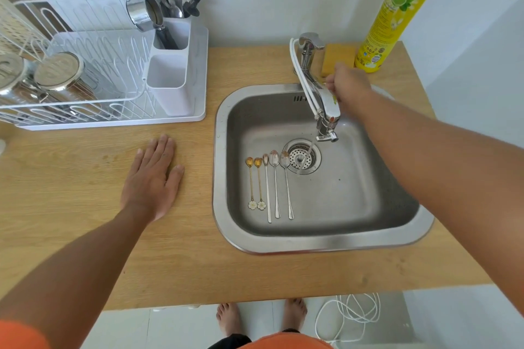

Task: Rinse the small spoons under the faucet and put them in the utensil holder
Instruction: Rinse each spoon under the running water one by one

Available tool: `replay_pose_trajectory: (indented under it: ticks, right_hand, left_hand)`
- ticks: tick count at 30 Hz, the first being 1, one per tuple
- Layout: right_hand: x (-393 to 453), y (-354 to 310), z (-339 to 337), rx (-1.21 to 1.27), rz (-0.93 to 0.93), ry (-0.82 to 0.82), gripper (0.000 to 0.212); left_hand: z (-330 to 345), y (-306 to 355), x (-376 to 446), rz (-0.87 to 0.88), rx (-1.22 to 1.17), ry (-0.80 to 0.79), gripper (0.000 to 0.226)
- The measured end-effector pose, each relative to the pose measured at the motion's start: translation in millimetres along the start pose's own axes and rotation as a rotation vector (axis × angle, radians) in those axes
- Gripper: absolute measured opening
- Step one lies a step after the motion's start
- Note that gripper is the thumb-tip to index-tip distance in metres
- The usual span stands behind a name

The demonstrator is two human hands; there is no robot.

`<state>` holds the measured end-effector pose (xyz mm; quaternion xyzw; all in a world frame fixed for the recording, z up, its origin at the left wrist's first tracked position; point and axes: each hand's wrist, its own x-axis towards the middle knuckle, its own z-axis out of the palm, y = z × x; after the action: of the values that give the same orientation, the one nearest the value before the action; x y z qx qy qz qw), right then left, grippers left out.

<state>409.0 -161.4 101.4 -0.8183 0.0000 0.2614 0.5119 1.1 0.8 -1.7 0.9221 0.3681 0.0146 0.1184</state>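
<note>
Spoons [269,184] in sink [326,244], side by side

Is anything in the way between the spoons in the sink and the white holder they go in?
Nothing visible blocks it. The spoons lie in the sink; the holder stands up-left on the rack tray. Between them is bare counter. The holder's near compartment looks empty. The left hand lies flat beside that path.

Bright, even daylight, soft shadows, mild glare on the sink [283,244], edges bowed by wide-angle distortion
</note>
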Motion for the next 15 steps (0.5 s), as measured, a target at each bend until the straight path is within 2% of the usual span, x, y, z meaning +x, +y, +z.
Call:
replay_pose_trajectory:
  ticks: [2, 8, 15]
  right_hand:
    - [-2, 32, -6, -0.038, 0.044, 0.044, 0.028]
    - [-14, 126, -4, -0.208, 0.162, -0.066, 0.021]
    - [-36, 169, 21, -0.338, 0.172, -0.176, 0.016]
  left_hand:
    - [1, -1, 0, 0.001, 0.000, 0.002, 0.068]
    - [3, -3, 0, -0.002, 0.006, 0.006, 0.068]
    - [1, -1, 0, -0.005, -0.002, 0.009, 0.069]
